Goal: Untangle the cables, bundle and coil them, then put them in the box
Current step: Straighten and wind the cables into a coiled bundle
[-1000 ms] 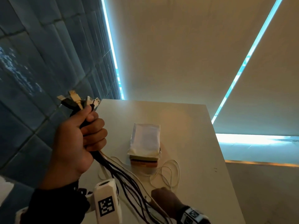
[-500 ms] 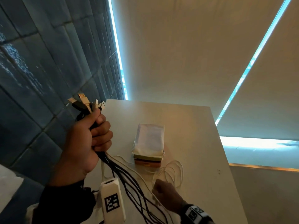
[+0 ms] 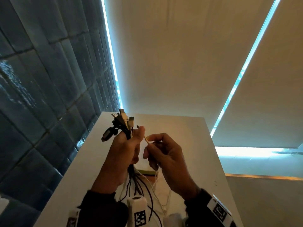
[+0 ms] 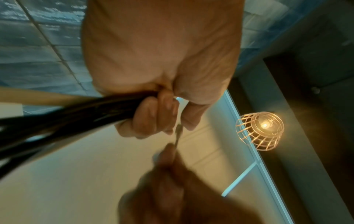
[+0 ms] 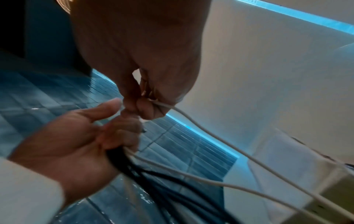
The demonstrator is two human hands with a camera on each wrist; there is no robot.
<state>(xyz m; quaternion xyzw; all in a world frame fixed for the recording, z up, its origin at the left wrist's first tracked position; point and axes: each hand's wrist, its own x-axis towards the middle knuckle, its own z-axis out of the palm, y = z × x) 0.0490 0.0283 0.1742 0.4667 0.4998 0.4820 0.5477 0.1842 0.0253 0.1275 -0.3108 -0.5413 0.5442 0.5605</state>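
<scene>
Tiled wall [image 3: 41, 79] runs tight along the left edge of the surface [image 3: 188, 128]. Left hand [image 3: 121, 154] has its fist wrapped round the cable bundle [image 3: 123, 123], plugs poking up, held above the surface. Right hand [image 3: 165, 158] pinches one white cable [image 5: 210, 131] by its end, looks like it's about to join the bunch. Box [image 3: 146, 171] sits mostly hidden under the hands. Open room on the right.

White table [image 3: 188, 145] under box [image 3: 146, 171], cables [image 3: 165, 205]
</scene>
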